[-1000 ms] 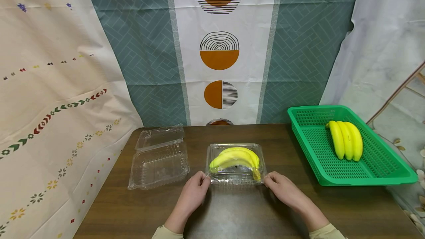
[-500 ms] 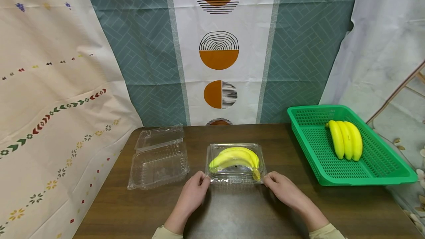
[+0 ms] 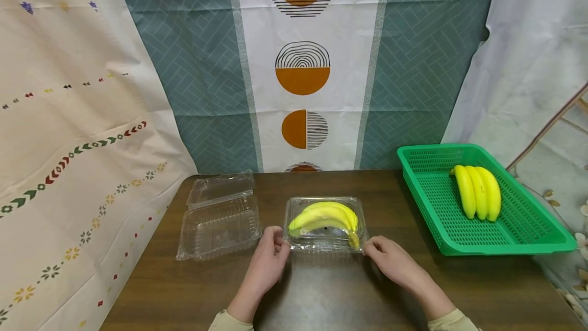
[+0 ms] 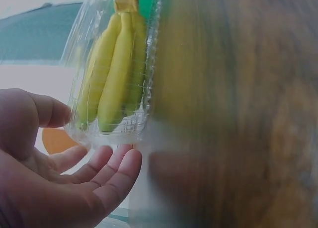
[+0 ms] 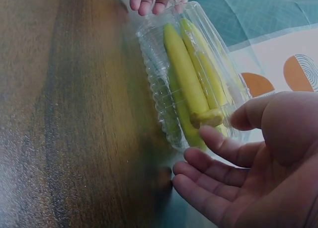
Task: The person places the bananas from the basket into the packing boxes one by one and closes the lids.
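The light in here is soft, leaving pale glare on the wood-grain tabletop (image 3: 317,290) in front of the banana-filled clamshell (image 3: 321,245). In the left wrist view it blurs beside the clamshell, grain hard to judge.

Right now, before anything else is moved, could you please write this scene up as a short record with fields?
surface: brown table
center: lidded clear box with bananas inside
left hand: thumb against the box's near left corner, fingers relaxed
right hand: thumb and fingers at the near right corner
table left: open clear box, lid laid back
table right: green basket holding a bunch of bananas
backdrop: patterned cloth
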The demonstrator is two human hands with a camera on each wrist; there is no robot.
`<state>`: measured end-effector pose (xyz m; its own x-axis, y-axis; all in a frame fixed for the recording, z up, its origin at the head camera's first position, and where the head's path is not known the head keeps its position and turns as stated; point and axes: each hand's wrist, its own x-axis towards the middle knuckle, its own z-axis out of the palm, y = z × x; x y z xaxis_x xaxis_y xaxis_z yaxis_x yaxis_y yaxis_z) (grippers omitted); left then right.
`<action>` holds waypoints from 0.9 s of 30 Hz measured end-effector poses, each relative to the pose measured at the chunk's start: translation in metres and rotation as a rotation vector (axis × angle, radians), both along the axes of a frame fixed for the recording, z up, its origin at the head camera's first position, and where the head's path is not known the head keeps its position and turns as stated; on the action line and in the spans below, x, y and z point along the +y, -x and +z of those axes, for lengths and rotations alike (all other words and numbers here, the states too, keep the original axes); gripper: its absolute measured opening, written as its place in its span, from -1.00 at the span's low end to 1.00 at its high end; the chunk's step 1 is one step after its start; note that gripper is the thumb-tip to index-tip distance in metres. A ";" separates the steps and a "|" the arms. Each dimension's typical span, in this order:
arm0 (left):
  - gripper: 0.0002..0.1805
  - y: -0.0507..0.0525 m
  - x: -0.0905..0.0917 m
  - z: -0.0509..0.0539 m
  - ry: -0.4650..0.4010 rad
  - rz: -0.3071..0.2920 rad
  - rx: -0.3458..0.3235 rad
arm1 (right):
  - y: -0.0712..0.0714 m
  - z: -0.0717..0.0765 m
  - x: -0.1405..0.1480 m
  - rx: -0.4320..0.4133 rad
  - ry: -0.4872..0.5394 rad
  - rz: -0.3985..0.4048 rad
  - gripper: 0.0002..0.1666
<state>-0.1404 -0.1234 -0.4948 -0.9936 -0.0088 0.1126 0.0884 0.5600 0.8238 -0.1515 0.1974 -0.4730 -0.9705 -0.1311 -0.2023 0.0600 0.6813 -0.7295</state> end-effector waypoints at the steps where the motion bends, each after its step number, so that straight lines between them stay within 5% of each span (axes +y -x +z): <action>1: -0.57 0.000 0.000 0.000 -0.007 -0.002 0.003 | 0.000 0.000 0.000 0.006 -0.007 0.003 -0.70; 14: -0.38 -0.002 0.005 0.006 -0.038 -0.032 0.051 | -0.006 0.005 0.001 0.070 -0.078 -0.003 -0.30; 27: -0.29 -0.011 0.008 0.006 0.101 -0.081 0.090 | -0.018 0.009 -0.009 0.138 -0.110 -0.005 -0.03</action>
